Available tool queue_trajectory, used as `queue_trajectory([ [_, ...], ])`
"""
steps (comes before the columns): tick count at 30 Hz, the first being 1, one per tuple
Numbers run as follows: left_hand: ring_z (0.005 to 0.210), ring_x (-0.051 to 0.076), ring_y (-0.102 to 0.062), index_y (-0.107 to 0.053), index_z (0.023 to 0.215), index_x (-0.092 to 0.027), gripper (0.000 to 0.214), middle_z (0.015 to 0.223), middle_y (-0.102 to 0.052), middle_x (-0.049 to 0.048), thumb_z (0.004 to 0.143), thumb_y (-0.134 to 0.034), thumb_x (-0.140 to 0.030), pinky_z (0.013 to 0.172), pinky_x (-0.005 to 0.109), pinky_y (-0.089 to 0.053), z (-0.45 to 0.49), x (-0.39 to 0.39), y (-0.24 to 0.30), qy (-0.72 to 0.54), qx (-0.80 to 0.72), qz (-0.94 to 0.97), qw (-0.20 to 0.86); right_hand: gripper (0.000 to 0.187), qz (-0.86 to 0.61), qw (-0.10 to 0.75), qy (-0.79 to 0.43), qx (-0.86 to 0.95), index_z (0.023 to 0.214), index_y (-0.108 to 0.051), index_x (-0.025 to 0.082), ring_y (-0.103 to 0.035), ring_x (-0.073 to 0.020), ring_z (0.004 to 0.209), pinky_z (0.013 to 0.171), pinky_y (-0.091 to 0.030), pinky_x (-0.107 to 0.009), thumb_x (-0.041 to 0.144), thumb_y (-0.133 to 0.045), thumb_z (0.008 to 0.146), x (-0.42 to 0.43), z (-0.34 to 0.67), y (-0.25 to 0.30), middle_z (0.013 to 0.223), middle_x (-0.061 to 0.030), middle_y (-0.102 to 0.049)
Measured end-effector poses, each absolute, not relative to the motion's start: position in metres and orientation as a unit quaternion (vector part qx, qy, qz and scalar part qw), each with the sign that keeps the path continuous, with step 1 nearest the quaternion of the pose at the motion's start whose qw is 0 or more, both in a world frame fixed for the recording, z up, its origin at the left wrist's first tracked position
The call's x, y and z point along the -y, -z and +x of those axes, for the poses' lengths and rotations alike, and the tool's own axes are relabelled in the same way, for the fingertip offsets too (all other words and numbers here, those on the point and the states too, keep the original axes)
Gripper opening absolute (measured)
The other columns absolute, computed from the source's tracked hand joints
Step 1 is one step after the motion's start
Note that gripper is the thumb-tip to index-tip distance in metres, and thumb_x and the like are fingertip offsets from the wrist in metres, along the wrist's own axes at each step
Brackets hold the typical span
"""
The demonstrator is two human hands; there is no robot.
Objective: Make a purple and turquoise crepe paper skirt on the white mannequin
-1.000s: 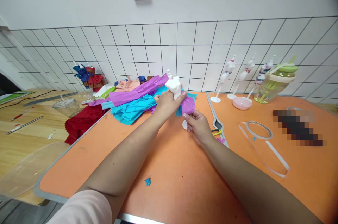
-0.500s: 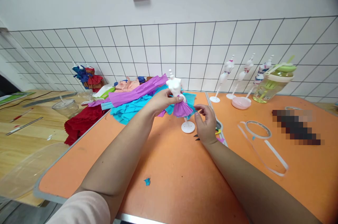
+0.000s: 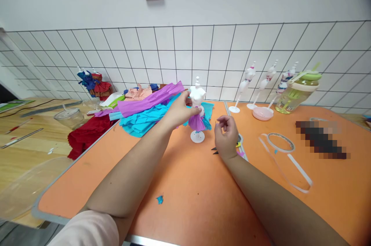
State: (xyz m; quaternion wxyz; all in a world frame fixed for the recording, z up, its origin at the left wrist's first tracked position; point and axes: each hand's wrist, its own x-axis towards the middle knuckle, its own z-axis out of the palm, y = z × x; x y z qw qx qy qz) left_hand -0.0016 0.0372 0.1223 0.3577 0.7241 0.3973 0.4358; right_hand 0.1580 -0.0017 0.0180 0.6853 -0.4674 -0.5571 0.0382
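Note:
A small white mannequin (image 3: 197,94) stands upright on its round base (image 3: 197,137) on the orange table (image 3: 188,184). It wears a purple and blue crepe paper skirt (image 3: 197,121). My left hand (image 3: 179,111) grips the mannequin at its waist. My right hand (image 3: 226,136) hovers just right of the base with its fingers loosely curled and nothing in them.
Purple and blue crepe paper sheets (image 3: 145,110) lie behind the mannequin, red paper (image 3: 87,134) to the left. Three more mannequins (image 3: 262,83), a pink dish (image 3: 262,113) and a green jar (image 3: 298,92) stand at the back right. Tape rolls (image 3: 280,142) lie right. Scissors (image 3: 232,146) lie under my right hand.
The mannequin went from tilted in both hands to standing upright on the table. My right hand let go of the skirt and drew back to the right.

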Motion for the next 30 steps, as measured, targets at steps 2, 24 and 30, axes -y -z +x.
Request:
queue_trajectory([
  [2, 0.100, 0.023, -0.061, -0.053, 0.110, -0.017, 0.044, 0.105, -0.065, 0.0069, 0.068, -0.065, -0.019, 0.084, 0.034, -0.048, 0.006, -0.042, -0.120, -0.444, -0.407, 0.720, 0.345, 0.013, -0.426, 0.636, 0.000, 0.644, 0.081, -0.055, 0.020, -0.050, -0.0154, 0.068, 0.069, -0.039, -0.030, 0.010, -0.048, 0.077, 0.009, 0.152, -0.015, 0.073, 0.0005, -0.054],
  [24, 0.096, 0.025, -0.058, -0.039, 0.124, -0.017, 0.055, 0.112, -0.059, 0.0125, 0.075, -0.061, -0.028, 0.079, 0.034, -0.043, 0.101, -0.133, -0.112, -0.433, -0.448, 0.725, 0.294, 0.018, -0.319, 0.140, -0.039, 0.937, 0.091, -0.065, 0.021, -0.061, -0.0185, 0.081, 0.066, -0.036, -0.029, 0.019, -0.048, 0.084, 0.014, 0.126, -0.011, 0.084, -0.0026, -0.071],
  [30, 0.095, 0.029, -0.058, -0.044, 0.115, -0.019, 0.043, 0.105, -0.061, 0.0129, 0.079, -0.058, -0.038, 0.082, 0.039, -0.042, 0.098, -0.140, -0.120, -0.405, -0.487, 0.735, 0.242, 0.017, -0.324, 0.147, -0.061, 0.933, 0.089, -0.065, 0.022, -0.061, -0.0185, 0.081, 0.064, -0.034, -0.029, 0.020, -0.049, 0.083, 0.011, 0.127, -0.009, 0.088, -0.0024, -0.072],
])
